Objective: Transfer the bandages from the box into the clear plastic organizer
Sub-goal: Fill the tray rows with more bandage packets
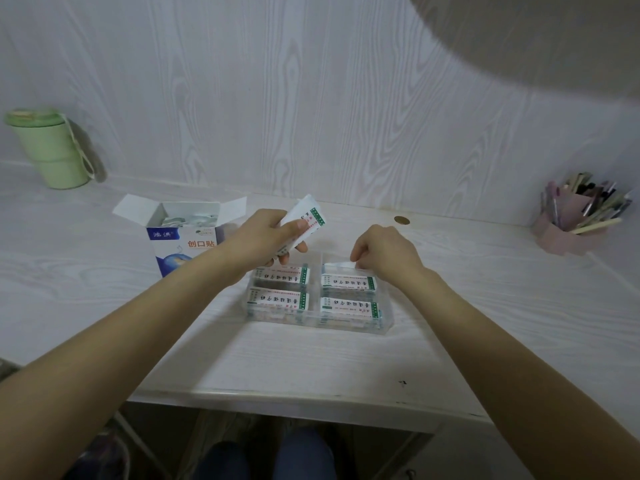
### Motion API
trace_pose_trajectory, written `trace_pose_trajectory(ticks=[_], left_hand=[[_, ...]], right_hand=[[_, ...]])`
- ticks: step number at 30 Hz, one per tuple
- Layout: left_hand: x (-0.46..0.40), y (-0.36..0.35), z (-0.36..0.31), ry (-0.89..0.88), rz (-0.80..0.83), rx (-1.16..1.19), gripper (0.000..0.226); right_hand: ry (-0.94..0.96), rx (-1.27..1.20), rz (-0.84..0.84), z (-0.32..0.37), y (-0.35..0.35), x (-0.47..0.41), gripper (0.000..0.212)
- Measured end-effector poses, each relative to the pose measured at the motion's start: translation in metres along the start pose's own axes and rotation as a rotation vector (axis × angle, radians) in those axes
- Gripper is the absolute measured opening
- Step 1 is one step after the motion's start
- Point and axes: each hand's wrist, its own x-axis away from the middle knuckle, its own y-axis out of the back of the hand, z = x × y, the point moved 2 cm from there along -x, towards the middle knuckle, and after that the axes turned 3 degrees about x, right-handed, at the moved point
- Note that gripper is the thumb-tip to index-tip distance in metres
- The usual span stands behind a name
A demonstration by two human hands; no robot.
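bandages — a small stack pinched in our left hand just behind the clear plastic organizer, where we count four stacks in four compartments. our right hand pinches one bandage at its far-right compartment — box open to its left.

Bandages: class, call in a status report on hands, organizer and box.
Left hand grips a bandage stack above the organizer. Right hand pinches a bandage at its back right slot. Box open, more inside. Nothing in the way.

Open box upright, bandages inside; clear organizer right, four compartments stacked.
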Motion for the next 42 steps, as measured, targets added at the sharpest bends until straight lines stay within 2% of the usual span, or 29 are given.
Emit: trace_pose_trajectory(ticks=[5, 10, 12, 16, 21, 31, 33, 35, 37, 38, 40, 42], left_hand=[[-0.002, -0.001, -0.002, -0.029, -0.001, -0.007, 0.019], [-0.003, -0.002, -0.004, -0.036, 0.008, -0.008, 0.019], [-0.003, -0.003, -0.005, -0.047, 0.011, -0.008, 0.019], [-0.004, -0.005, -0.007, -0.056, 0.022, -0.007, 0.019], [-0.004, -0.006, -0.008, -0.057, 0.033, -0.017, 0.019], [0.0, -0.004, -0.009, -0.049, 0.032, -0.03, 0.019], [0.001, -0.004, -0.01, -0.049, 0.031, -0.025, 0.017], [0.003, -0.003, -0.009, -0.045, 0.033, -0.001, 0.016], [0.005, -0.003, -0.01, -0.038, 0.043, 0.031, 0.017], [0.007, -0.005, -0.011, -0.038, 0.049, 0.034, 0.017], [0.008, -0.009, -0.014, -0.058, 0.071, 0.014, 0.016], [0.011, -0.012, -0.018, -0.07, 0.094, 0.023, 0.019]], right_hand=[[0.045, 0.107, 0.009, 0.002, 0.003, -0.002, 0.018], [0.093, -0.018, -0.05, -0.007, 0.016, -0.003, 0.016], [0.093, 0.036, -0.064, -0.014, 0.02, -0.006, 0.012], [0.116, 0.152, 0.038, -0.018, 0.015, -0.011, 0.008], [0.175, 0.292, 0.117, -0.013, 0.009, -0.01, 0.014], [0.192, 0.249, 0.155, -0.01, 0.005, -0.013, 0.013], [0.192, 0.128, 0.071, -0.007, 0.013, -0.011, 0.015], [0.171, -0.232, -0.066, 0.002, 0.027, -0.001, 0.017], [0.139, -0.681, -0.049, 0.013, 0.036, 0.011, 0.021], [0.138, -0.806, 0.001, 0.018, 0.038, 0.015, 0.02], [0.164, -0.88, 0.047, 0.027, 0.036, 0.021, 0.021], [0.151, -0.956, 0.007, 0.032, 0.035, 0.024, 0.023]])
